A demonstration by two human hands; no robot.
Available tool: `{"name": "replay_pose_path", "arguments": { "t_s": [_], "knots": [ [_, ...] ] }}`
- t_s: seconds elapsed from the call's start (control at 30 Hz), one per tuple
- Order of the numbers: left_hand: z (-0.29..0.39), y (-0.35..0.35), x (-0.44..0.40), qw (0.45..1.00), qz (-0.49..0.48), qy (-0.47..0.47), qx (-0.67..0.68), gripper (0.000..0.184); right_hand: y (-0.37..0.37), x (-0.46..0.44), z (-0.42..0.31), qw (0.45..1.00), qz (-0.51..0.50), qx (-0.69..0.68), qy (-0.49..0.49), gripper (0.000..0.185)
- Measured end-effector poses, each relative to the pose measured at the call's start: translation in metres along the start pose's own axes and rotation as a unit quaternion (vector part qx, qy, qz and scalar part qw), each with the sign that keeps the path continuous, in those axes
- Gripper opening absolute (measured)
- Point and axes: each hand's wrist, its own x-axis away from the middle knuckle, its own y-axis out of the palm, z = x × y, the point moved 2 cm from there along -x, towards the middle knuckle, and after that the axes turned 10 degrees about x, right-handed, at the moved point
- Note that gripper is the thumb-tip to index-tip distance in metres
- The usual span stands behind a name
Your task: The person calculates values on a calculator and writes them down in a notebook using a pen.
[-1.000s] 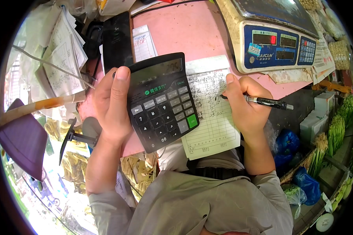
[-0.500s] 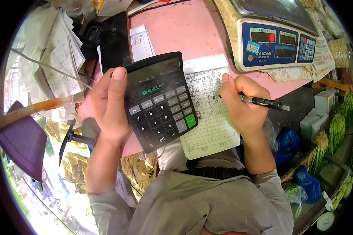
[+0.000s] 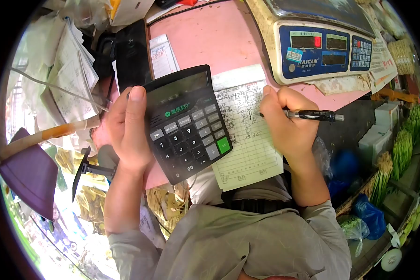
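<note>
My left hand (image 3: 129,130) is closed on the left edge of a black calculator (image 3: 186,151), its thumb lying along the front. The calculator is tilted toward me and covers part of the receipt pad (image 3: 252,161), a ruled sheet with handwritten figures. In my right hand (image 3: 289,121) is a black pen (image 3: 312,115), gripped between thumb and fingers. The pen's tip points left over the written rows; whether it touches the paper I cannot tell. The pad lies at the near edge of the pink table (image 3: 205,35).
A weighing scale (image 3: 322,53) with a red digit lit stands at the back right. Another slip pad (image 3: 163,56) lies beside a black flat object (image 3: 133,53). Papers (image 3: 72,70) hang at left. Green vegetables (image 3: 401,147) and blue bags (image 3: 368,217) are at right.
The whole view has shifted slightly, with the table things a little further left. Both hands keep their hold on the calculator and the pen; the calculator's display looks darker now.
</note>
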Motion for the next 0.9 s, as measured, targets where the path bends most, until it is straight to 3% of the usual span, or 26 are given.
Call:
{"name": "replay_pose_path", "arguments": {
  "t_s": [0.17,0.2,0.3,0.47,0.63,0.9],
  "knots": [
    [0.003,0.003,0.0,1.0,0.014,-0.01,0.005,0.044,-0.005,-0.002,0.002,1.0,0.009,-0.009,-0.016,0.039],
    [0.003,0.003,0.0,1.0,0.018,-0.015,0.008,0.044,-0.011,-0.001,-0.005,0.997,0.013,-0.041,0.061,0.04],
    [0.004,-0.003,0.0,0.999,-0.001,0.012,-0.051,0.044,-0.015,0.002,-0.004,0.995,0.029,-0.034,0.093,0.041],
    [0.005,0.004,0.001,1.0,0.01,-0.004,-0.005,0.043,-0.012,0.002,0.002,0.995,0.034,-0.05,0.081,0.041],
    [0.006,0.006,0.001,1.0,0.013,-0.013,-0.006,0.042,-0.011,0.001,0.003,0.999,-0.01,0.031,0.018,0.04],
    [0.006,0.003,-0.001,1.0,0.006,-0.002,0.008,0.041,-0.011,0.001,0.003,0.999,0.023,0.032,0.013,0.04]
  ]
}}
